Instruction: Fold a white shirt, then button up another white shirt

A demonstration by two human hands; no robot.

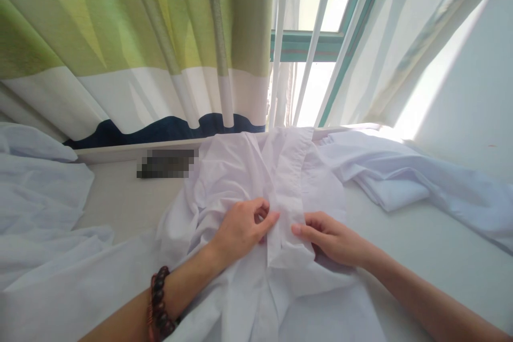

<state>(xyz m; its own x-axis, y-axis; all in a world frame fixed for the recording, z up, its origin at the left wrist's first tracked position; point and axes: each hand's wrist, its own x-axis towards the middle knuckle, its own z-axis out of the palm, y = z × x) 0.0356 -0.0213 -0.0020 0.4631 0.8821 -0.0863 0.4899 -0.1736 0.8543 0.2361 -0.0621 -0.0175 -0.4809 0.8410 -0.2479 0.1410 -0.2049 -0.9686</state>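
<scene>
Lying spread at the clock's centre, with twelve pointing away from the person, a thin white cloth garment with a gathered band (276,278) is covering the middle of a pale flat surface (120,189). Its flat, double-layered white band (289,181) is running from the hands toward twelve, its right edge puckering into small gathers. The person's left hand (242,227) is coming in from seven o'clock and resting against the band's left edge, its fingers curling and thumb sitting close to the forefinger; whether cloth is caught between them, one cannot tell. The right hand (332,238) is reaching in from four o'clock and gripping the band's right edge, thumb lying on top and fingers tucking beneath. A bracelet of dark round beads (159,299) is circling the left wrist at seven o'clock. At ten o'clock a dark, blurred-out oblong object (167,163) is lying near the garment, while more rumpled white cloth (40,197) is spreading at nine. Toward two o'clock a folded white cloth (396,192) is lying beside the garment. A green-and-white banded curtain (148,37) is hanging at eleven, and slim white bars (320,13) are standing before a green-framed window (294,48) near twelve.
</scene>
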